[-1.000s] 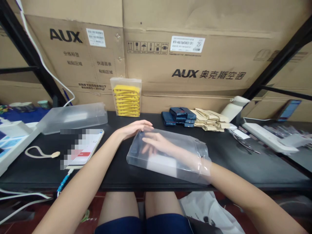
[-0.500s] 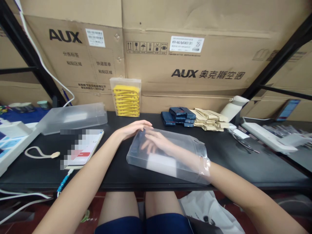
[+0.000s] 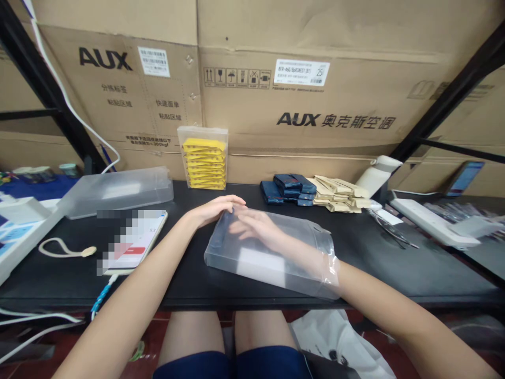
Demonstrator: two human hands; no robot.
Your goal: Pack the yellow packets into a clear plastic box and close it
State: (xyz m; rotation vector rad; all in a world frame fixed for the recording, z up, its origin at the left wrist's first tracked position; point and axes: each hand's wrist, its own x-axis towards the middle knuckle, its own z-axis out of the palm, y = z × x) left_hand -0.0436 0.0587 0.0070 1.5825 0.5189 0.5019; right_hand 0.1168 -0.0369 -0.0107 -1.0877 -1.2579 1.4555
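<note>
A clear plastic box (image 3: 303, 237) lies on its broad side on the black desktop, its open end toward the right. My left hand (image 3: 215, 209) is at the far left corner of the box, its fingers bent over the edge and holding it. Through the open end reaches my right hand (image 3: 254, 225), seen through the clear wall with its fingers apart near the closed left end. A dark bluish patch (image 3: 218, 234) shows inside that end; I cannot make out whether it is a packet. The box's near wall shows a white glare.
Behind stand a clear box of yellow packets (image 3: 204, 163), dark blue packets (image 3: 292, 187) and cream packets (image 3: 341, 193). Another clear box (image 3: 122, 189) and a charging phone (image 3: 136, 242) are left. A white bottle (image 3: 376, 176), glasses (image 3: 394, 231) and a power strip (image 3: 434, 221) are right.
My right hand has shifted slightly inside the box, its fingers changing position near the closed end. My left hand and the box have barely moved.
</note>
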